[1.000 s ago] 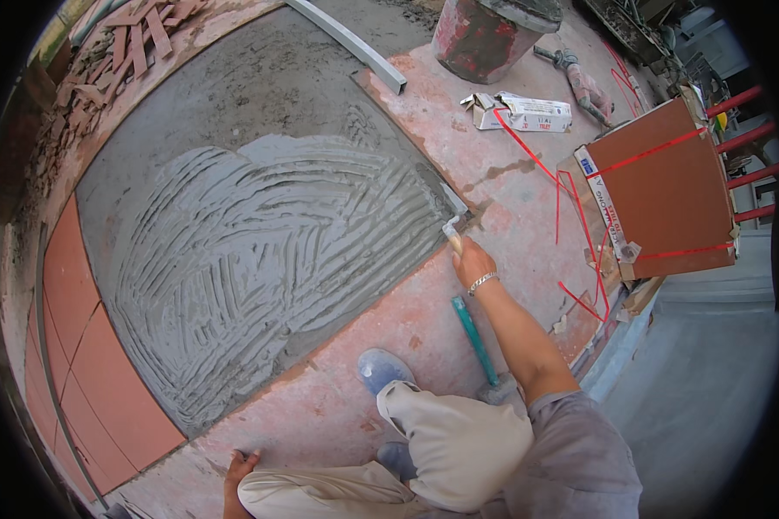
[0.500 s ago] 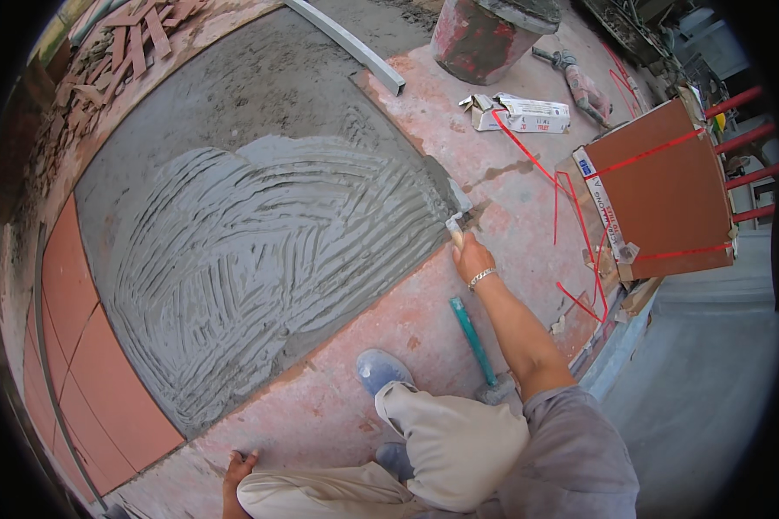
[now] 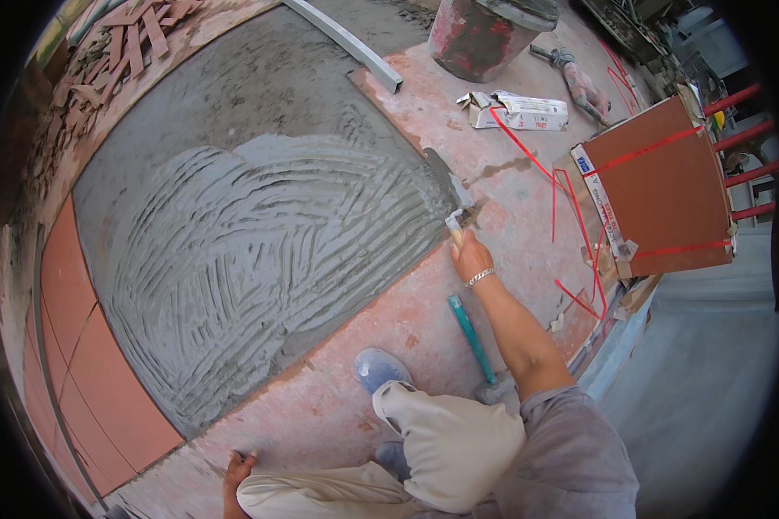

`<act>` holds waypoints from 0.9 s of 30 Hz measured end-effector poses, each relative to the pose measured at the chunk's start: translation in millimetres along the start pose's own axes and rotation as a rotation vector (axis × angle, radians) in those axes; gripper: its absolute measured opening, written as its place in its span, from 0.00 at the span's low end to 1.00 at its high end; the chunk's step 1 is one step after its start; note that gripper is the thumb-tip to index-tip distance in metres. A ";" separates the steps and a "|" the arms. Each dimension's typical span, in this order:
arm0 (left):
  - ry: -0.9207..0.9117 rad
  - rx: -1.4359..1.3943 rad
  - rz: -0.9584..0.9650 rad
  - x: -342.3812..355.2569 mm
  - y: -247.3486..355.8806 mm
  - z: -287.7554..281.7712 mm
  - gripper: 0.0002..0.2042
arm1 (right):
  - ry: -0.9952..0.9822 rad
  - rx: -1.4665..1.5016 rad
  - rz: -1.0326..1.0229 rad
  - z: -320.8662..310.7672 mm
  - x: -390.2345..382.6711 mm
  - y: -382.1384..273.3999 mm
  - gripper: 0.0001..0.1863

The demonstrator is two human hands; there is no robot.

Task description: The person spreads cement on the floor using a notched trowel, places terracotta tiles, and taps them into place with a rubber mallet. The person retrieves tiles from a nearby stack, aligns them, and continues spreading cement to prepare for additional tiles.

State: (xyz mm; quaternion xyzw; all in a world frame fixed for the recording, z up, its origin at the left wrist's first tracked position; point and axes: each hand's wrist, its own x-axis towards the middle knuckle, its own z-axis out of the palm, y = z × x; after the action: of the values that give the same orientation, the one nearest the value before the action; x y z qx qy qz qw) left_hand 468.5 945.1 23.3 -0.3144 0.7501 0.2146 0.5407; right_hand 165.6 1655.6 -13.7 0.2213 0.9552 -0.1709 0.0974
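Observation:
My right hand (image 3: 472, 258), with a bracelet at its wrist, is closed around the pale handle of a trowel (image 3: 461, 195). The trowel's blade is at the right edge of the wet mortar (image 3: 260, 233), which is combed into curved ridges; some mortar is on the blade. My left hand (image 3: 240, 468) is low down beside my knee, near the pinkish floor, its thumb and fingers apart and holding nothing. Close to my right forearm lies a mallet (image 3: 473, 342) with a teal handle and a grey head.
Reddish tiles (image 3: 121, 389) border the mortar at left, a long bar (image 3: 52, 389) across them. A metal straightedge (image 3: 355, 50) lies at the far side. Beyond are a mortar-smeared bucket (image 3: 485, 43), a torn carton (image 3: 519, 112), a power tool (image 3: 582, 86), strapped tiles (image 3: 658, 186) and loose red straps (image 3: 556, 203).
The trowel's blade has shifted slightly and tilted at the mortar's edge, with more grey mortar showing along it. My left hand has stayed in place.

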 end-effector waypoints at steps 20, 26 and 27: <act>0.005 -0.037 -0.025 -12.3 0.4 1.4 0.62 | -0.227 0.008 -0.349 17.1 -43.7 -167.5 0.19; -0.026 -0.113 -0.034 -11.4 -4.7 2.5 0.64 | -0.663 0.118 -0.719 26.7 -50.0 -272.9 0.19; -0.018 -0.109 -0.034 -9.5 -5.5 3.6 0.64 | -0.731 0.088 -0.777 37.2 -52.3 -294.5 0.20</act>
State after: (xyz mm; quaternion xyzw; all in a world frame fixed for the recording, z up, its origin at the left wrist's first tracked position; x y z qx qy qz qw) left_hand 476.9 945.9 31.2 -0.3540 0.7271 0.2487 0.5330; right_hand 81.6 1373.0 49.1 -0.2187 0.8624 -0.3003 0.3439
